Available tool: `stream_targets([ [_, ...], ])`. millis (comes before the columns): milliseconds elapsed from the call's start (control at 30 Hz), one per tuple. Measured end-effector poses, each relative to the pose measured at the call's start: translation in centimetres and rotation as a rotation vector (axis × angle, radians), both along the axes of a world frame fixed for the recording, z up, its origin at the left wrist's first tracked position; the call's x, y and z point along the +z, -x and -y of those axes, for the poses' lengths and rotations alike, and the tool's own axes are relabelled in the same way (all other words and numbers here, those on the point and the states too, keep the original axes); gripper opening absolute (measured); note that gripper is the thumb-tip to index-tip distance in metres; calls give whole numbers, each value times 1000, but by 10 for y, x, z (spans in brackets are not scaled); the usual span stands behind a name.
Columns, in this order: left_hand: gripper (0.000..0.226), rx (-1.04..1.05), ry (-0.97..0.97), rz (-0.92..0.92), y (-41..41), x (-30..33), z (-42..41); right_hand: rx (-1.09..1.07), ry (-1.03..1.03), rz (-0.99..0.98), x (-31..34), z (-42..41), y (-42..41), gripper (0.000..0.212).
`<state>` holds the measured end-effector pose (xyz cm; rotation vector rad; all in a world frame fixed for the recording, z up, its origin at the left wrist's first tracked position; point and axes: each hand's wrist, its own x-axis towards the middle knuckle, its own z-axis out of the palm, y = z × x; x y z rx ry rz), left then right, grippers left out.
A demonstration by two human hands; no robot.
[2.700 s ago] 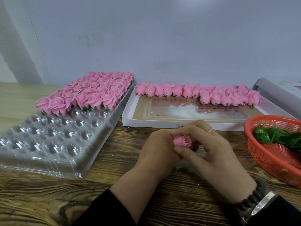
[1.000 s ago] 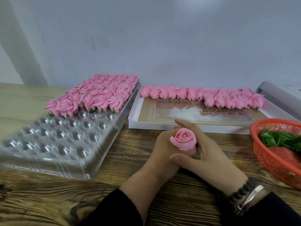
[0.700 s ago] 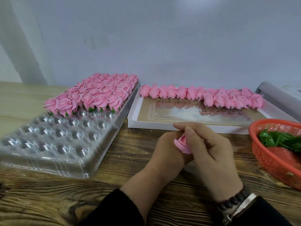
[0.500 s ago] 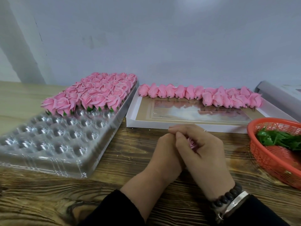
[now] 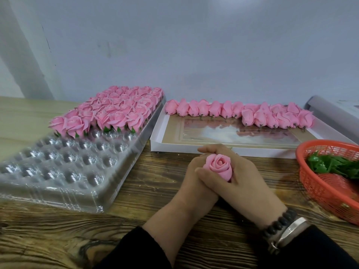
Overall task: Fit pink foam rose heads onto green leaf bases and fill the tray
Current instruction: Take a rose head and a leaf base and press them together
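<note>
Near the table's middle, we cup a pink rose head [image 5: 220,166] between both hands: left hand [image 5: 194,183] curled behind it, right hand [image 5: 240,177] wrapped around its base, bloom facing up, right of the half-filled tray [image 5: 81,183].

No text, label, brand or number can be read anywhere. The shallow white cardboard box [image 5: 194,146], right of the clear plastic cavity tray [image 5: 81,171], has a printed picture on its brown bottom; maybe it carries lettering, but it is too blurred.
</note>
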<state>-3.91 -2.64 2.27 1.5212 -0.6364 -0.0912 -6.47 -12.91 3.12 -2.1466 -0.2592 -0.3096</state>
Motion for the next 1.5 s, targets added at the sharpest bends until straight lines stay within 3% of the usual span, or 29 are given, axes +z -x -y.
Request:
stream_targets([
  [133, 8, 12, -12, 38, 0, 3, -3, 15, 55, -5, -1, 4, 0, 60],
  [267, 7, 55, 6, 17, -6, 1, -3, 11, -93, 3, -4, 7, 1, 77],
  [433, 12, 129, -95, 36, -6, -6, 1, -76, -269, 169, 0, -3, 5, 53],
  [567, 29, 37, 19, -95, -3, 1, 10, -149, -195, 281, -4, -18, 3, 25],
  [667, 24, 135, -100, 18, 0, -3, 13, -166, -158, 297, -4, -16, -1, 23],
  [767, 31, 140, -265, 135, -4, -3, 9, -62, -64, 199, -3, -7, -5, 27],
  [867, 31, 0, -452, 95, -7, 6, 3, 96, -60, 63, 1, -4, -5, 24],
  [967, 19, -34, -416, 19, -1, 4, -3, 165, -53, -26, 1, -3, -2, 24],
  [1033, 27, -45, -390, -15, 2, 10, -6, 155, -95, -23, 0, 0, 0, 30],
  [1167, 12, 29, -333, 113, -2, 14, -7, 52, -194, 52, -2, 5, 2, 60],
  [1267, 13, 126, -356, 188, -8, 13, -8, -19, -209, 85, -2, 0, 5, 66],
  [1367, 13, 264, -489, 312, -7, 7, -3, -108, -217, 165, -2, -10, 5, 56],
  [1500, 22, 234, -291, 142, 4, 5, 12, -204, -216, 238, -5, -17, 2, 28],
])
